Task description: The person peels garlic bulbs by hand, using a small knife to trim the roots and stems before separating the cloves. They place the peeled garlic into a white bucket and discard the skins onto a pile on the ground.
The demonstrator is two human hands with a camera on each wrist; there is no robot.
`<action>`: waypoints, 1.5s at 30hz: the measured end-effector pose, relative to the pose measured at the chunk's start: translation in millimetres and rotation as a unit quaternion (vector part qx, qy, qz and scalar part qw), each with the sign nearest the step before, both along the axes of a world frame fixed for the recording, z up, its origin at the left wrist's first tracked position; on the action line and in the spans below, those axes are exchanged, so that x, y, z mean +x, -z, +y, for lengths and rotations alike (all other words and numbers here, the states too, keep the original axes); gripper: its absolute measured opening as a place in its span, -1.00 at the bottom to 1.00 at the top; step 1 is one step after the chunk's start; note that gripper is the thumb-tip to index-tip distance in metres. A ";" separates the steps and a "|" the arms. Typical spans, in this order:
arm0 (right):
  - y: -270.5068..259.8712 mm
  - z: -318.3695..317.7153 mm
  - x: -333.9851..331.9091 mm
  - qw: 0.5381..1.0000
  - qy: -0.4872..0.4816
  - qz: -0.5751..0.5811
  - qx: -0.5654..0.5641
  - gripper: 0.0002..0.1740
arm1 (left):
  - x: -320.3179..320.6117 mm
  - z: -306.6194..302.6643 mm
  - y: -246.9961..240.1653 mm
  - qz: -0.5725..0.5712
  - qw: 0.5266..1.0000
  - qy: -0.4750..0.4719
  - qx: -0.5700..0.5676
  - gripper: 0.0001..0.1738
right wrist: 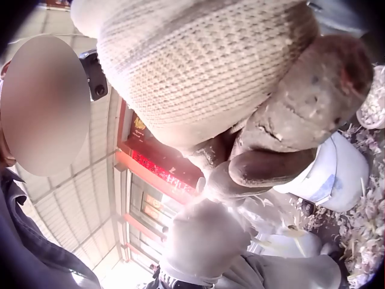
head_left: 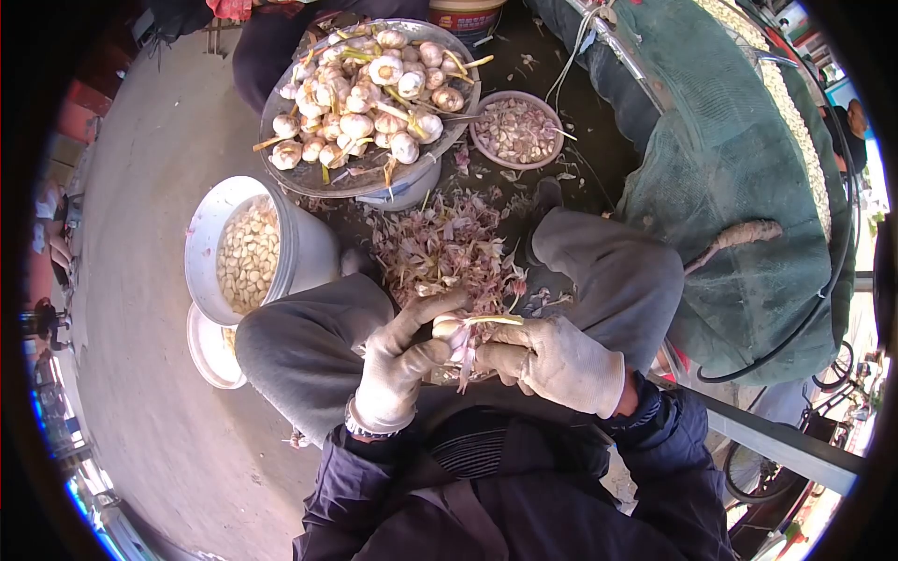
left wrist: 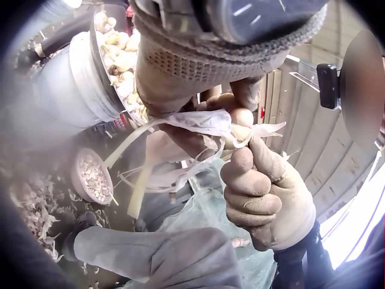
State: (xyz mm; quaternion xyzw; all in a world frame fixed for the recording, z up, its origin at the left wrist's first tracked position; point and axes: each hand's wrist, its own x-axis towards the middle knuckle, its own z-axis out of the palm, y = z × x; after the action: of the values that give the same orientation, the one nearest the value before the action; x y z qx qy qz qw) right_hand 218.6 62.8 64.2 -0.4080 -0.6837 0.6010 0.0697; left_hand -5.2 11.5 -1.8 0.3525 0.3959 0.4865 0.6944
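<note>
Both hands wear pale knit work gloves with soiled fingers. In the head view, the left hand (head_left: 388, 374) holds a partly peeled garlic bulb (head_left: 449, 329) between fingers and thumb, over the lap. A pale green stem (head_left: 500, 320) and loose purplish skin hang from it. Close on its other side, the right hand (head_left: 571, 365) has its fingers curled in, thumb and forefinger pinching at the garlic skin. The left wrist view shows bare white cloves (left wrist: 240, 117) and a strip of skin (left wrist: 264, 129) at the right fingertips. Glare washes out the left hand (right wrist: 201, 241) in the right wrist view.
A wide tray (head_left: 281, 168) heaped with garlic bulbs stands ahead. Left of the knees, a white bucket (head_left: 313, 245) holds peeled cloves in liquid. A pink bowl (head_left: 552, 117) of cloves sits right of the tray. Skins (head_left: 440, 243) litter the ground; green netting (head_left: 720, 159) lies to the right.
</note>
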 end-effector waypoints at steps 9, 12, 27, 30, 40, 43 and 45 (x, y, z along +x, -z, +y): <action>2.8 0.0 0.7 0.992 0.039 0.016 -0.118 -0.56 | 3.5 -0.1 -0.4 0.040 0.999 0.010 -0.003 -0.19; 3.7 0.2 0.6 0.980 0.073 0.018 -0.182 -0.59 | 5.0 -1.5 2.8 0.022 1.000 0.007 -0.007 -0.18; 32.3 -20.2 -4.9 0.992 0.090 0.060 -0.065 -0.72 | 12.8 -4.0 0.5 0.013 0.999 0.002 -0.045 -0.26; 46.0 -26.8 -13.3 0.977 0.074 0.105 0.170 -0.69 | 11.9 -5.2 11.2 -0.030 0.997 -0.028 -0.070 -0.32; 74.5 -44.2 -23.4 0.974 -0.192 -0.011 0.119 -0.65 | 11.4 4.4 11.9 -0.104 0.986 -0.125 -0.039 -0.34; 62.5 -35.5 -21.6 0.993 -0.112 -0.019 0.037 -0.60 | 7.4 4.0 17.2 -0.104 0.985 -0.136 -0.032 -0.34; 53.2 -28.8 -21.1 0.992 -0.098 -0.026 -0.078 -0.59 | 6.8 3.5 17.1 -0.112 0.983 -0.142 -0.034 -0.35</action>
State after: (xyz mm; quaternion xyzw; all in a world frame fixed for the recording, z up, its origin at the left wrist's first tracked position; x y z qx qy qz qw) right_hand 197.5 34.1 11.0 -0.3590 -0.6731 0.6454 -0.0390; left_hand 1.6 15.0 -18.8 0.2123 0.3782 0.6032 0.6694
